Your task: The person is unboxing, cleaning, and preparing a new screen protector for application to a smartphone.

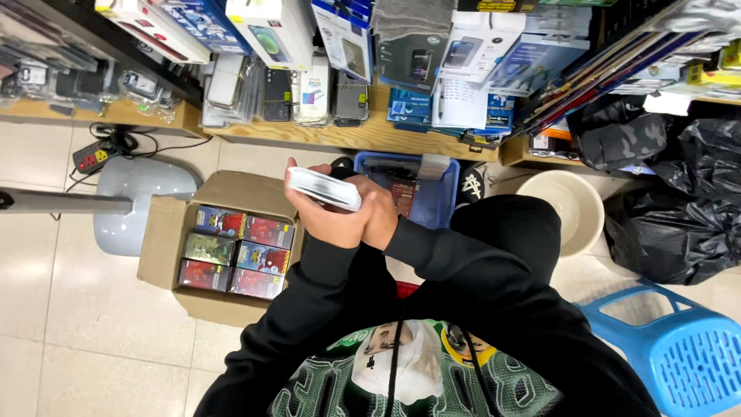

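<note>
Six small colourful boxes (235, 252) sit in two rows in the open cardboard carton (166, 232), left of centre. Along the top, white and blue packages (494, 58) crowd the wooden shelf (370, 135). At centre, both my hands are clasped on a flat white box (324, 188): left hand (320, 216) curled under it, right hand (380, 220) pressed against the left. A blue basket (432, 193) lies just behind.
</note>
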